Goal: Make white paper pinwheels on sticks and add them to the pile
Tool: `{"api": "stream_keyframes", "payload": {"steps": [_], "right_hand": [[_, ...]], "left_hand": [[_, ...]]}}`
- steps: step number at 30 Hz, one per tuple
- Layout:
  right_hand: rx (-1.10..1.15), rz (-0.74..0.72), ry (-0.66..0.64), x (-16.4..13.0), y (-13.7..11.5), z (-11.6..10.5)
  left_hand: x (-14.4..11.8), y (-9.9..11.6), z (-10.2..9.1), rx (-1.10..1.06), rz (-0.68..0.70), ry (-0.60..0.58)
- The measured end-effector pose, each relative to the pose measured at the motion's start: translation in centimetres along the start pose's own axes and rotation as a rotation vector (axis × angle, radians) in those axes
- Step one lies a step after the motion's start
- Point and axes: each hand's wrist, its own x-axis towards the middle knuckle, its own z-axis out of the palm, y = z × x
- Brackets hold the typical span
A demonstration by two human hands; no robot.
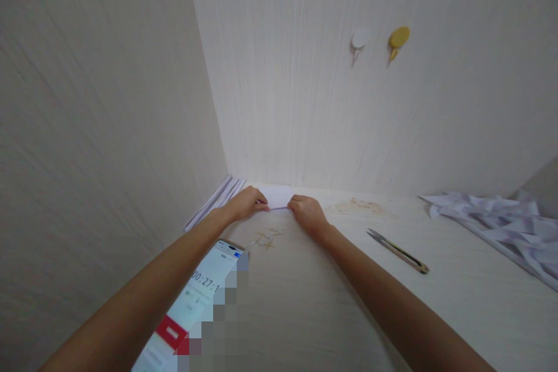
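A sheet of white paper [279, 196] lies near the back wall, with its near edge slightly raised. My left hand [247, 202] pinches its left end between thumb and fingers. At the right end, my right hand [306, 212] has its fingers closed on the same near edge. Just left of my left hand is a stack of folded white paper strips [217, 200] along the side wall. Some thin tan bands or scraps [267, 238] lie in front of the paper; their kind is too small to tell.
A phone [207, 285] showing a timer lies under my left forearm, partly blurred out. Thread snips [399, 251] rest right of my right arm. Crumpled white paper strips [501, 221] pile at far right. More tan pieces [357, 206] lie at the back. Two hooks [400, 36] hang on the wall.
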Motion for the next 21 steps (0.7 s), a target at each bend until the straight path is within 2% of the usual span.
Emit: {"api": "stream_keyframes", "payload": {"steps": [6, 14, 21], "right_hand": [[-0.002, 0.003, -0.002, 0.00, 0.01, 0.22], [0.019, 0.028, 0.006, 0.02, 0.08, 0.29], [0.022, 0.024, 0.019, 0.09, 0.20, 0.55]], "left_hand": [[0.32, 0.16, -0.42, 0.014, 0.064, -0.062], [0.62, -0.50, -0.51, -0.026, 0.100, -0.075], [0.78, -0.36, -0.77, 0.017, 0.085, -0.095]]}}
